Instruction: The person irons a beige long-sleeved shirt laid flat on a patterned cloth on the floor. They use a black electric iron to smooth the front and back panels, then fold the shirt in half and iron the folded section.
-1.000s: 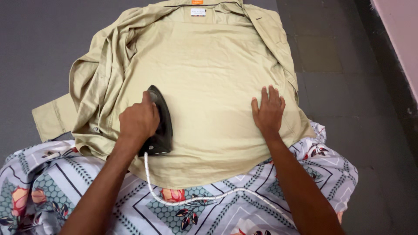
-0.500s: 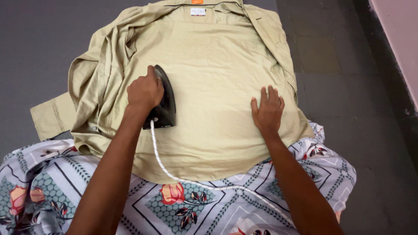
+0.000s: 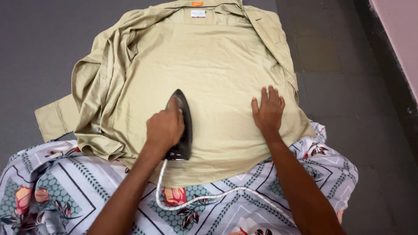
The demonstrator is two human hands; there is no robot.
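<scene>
A khaki shirt (image 3: 209, 65) lies spread open, inside up, over a floral patterned sheet (image 3: 87, 191) on the floor. My left hand (image 3: 164, 127) grips the handle of a black iron (image 3: 183, 126), which rests on the lower middle of the shirt with its tip pointing away from me. A white braided cord (image 3: 196, 198) runs from the iron's back across the sheet toward the lower right. My right hand (image 3: 267, 109) lies flat with fingers spread on the shirt's right side, pressing the cloth down.
The grey floor (image 3: 39, 52) surrounds the sheet. Darker tiles (image 3: 348, 87) lie to the right, and a pale pink wall (image 3: 400, 39) rises at the far right. The shirt's left sleeve (image 3: 56, 117) is bunched and hangs off the sheet.
My left hand has slid the iron from the upper left of the shirt down and to the right, toward the middle. My right hand has stayed in place.
</scene>
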